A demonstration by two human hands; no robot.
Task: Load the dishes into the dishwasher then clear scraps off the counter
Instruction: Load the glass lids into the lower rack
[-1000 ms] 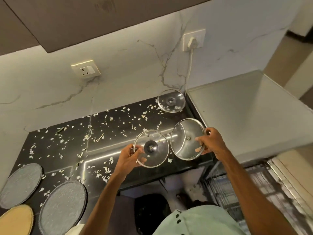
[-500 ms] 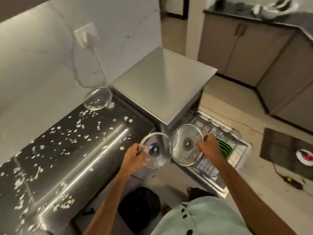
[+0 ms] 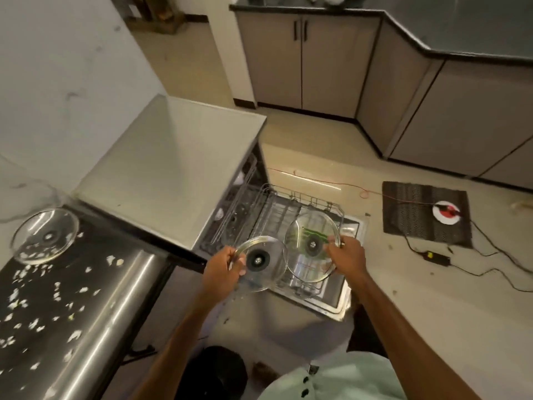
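Small lid [image 3: 259, 259] pinched in left hand [image 3: 222, 265], big lid [image 3: 310, 241] gripped in right hand [image 3: 346, 255] — both now off counter [image 3: 95, 313], over rack [image 3: 271, 209]; loading next.

At frame centre my left hand [image 3: 223, 267] holds the left lid [image 3: 261, 264] and my right hand [image 3: 346, 255] the right lid [image 3: 313, 246], side by side over the dishwasher rack [image 3: 277, 209]. A third lid [image 3: 44, 235] lies on the counter [image 3: 95, 313], middle left.
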